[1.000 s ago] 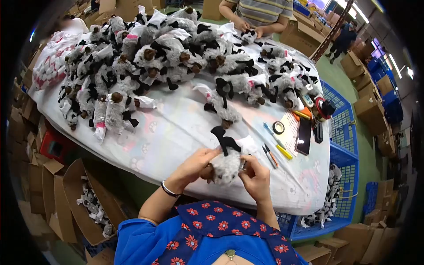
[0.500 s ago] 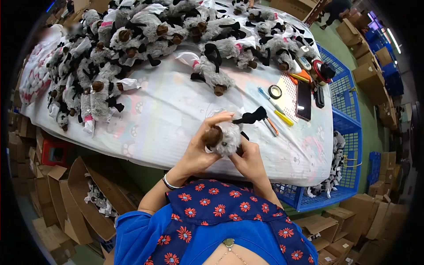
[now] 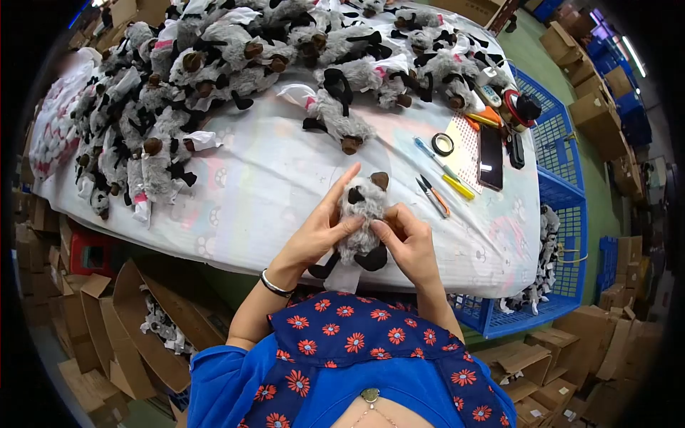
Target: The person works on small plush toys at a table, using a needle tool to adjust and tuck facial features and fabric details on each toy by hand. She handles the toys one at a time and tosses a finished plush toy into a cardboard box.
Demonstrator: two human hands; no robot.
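A small grey plush toy (image 3: 362, 207) with a brown snout and black feet is held upright over the near edge of the table, its snout pointing away from me. My left hand (image 3: 317, 235) grips its left side, thumb pressed on the fur and index finger stretched along it. From the other side my right hand (image 3: 410, 239) pinches the body between thumb and fingers. A white label (image 3: 342, 277) hangs below the black feet. Beyond my hands lies another grey plush toy (image 3: 342, 127). To the right are orange-handled snips (image 3: 434, 197).
Many similar plush toys (image 3: 214, 57) are heaped across the back and left of the cloth-covered table (image 3: 264, 185). At right lie a yellow marker (image 3: 458, 187), black tape roll (image 3: 442, 145) and phone (image 3: 490, 157). Blue crates (image 3: 564, 250) and cardboard boxes (image 3: 135, 321) stand around.
The plush toy has been turned: its snout faced left and now points away, with its feet toward me. Both hands have shifted their grip along its body.
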